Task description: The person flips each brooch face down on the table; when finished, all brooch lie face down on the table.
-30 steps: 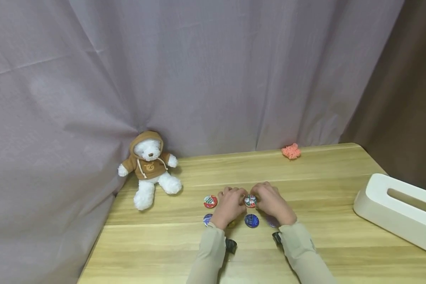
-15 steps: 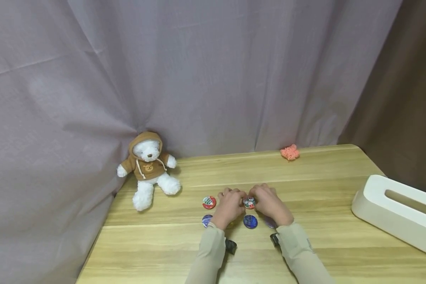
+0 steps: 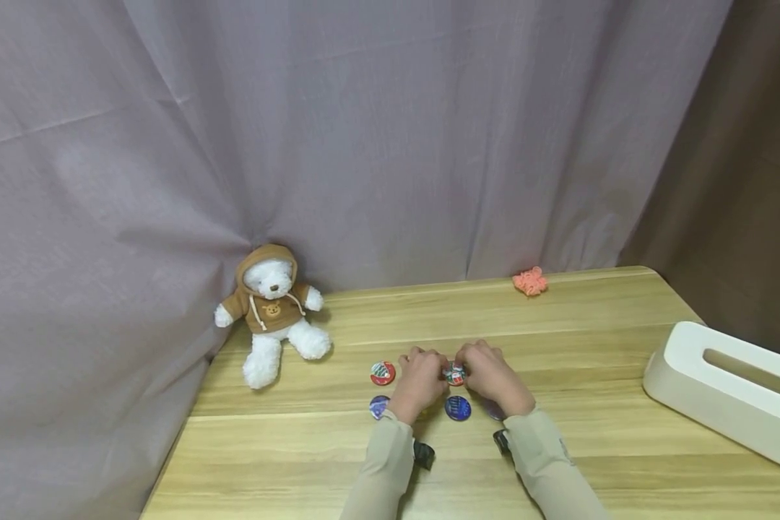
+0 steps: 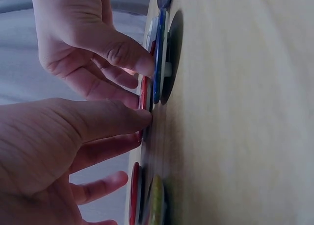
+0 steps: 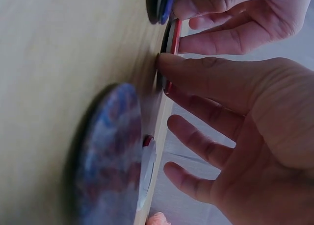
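Both hands hold one round button badge (image 3: 455, 373) with a red, green and white print, close over the table. My left hand (image 3: 421, 379) pinches its left edge between thumb and finger. From the other side, my right hand (image 3: 494, 375) pinches its right edge. The right wrist view shows the badge's red rim (image 5: 175, 36) between the two hands. A dark blue badge (image 3: 458, 408) lies just in front. On the left are a red badge (image 3: 383, 373) and a blue-purple badge (image 3: 379, 406). A purple badge (image 3: 495, 409) is partly hidden by my right wrist, and a yellowish badge (image 4: 157, 200) by my left.
A white teddy bear (image 3: 273, 307) in a brown hoodie sits at the table's back left. A coral-coloured fuzzy bundle (image 3: 530, 282) lies by the back edge. To the right stands a white slotted box (image 3: 721, 393). A grey curtain (image 3: 390, 144) hangs behind the wooden table (image 3: 286, 462).
The hands stay around the same badge, whose print has turned slightly between the fingers. The whole head view has shifted a little.
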### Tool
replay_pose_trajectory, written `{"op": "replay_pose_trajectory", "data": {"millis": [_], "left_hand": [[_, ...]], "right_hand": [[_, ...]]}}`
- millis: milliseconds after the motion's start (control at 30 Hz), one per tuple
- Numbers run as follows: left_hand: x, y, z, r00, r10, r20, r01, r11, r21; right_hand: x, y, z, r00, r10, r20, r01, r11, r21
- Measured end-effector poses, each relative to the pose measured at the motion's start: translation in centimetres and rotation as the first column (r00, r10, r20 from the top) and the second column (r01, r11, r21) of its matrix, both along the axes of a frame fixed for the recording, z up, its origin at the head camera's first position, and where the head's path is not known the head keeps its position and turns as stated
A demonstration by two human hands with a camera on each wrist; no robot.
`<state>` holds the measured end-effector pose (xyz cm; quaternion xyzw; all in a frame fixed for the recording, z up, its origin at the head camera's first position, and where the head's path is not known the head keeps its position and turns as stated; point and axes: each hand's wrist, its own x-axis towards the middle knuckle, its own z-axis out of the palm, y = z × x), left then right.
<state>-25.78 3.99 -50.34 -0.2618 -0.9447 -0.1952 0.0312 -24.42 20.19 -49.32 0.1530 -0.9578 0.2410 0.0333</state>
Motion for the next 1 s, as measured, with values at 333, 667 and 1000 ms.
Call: {"op": "replay_pose_trajectory", "data": {"millis": [333,667,1000], "left_hand": [[0.4,-0.1,0.1,1.0,0.006,0.011,-0.007,1.0,0.017],[0.3,-0.2,0.3,1.0,-0.016,-0.005,0.016,0.999,0.036],[0.3,-0.7,0.6,1.0,0.0,-0.021,0.002,0.995,0.104]], "right_hand": [[0.3,0.1,0.4,1.0,0.02,0.019,-0.019,0.999,-0.025],[0.3,0.6,0.7,0.998,0.035,0.05,-0.033,0.998,-0.046],[0.2,1.3,0.8,0.997,0.068,0.047,-0.063,0.994,-0.087]]}}
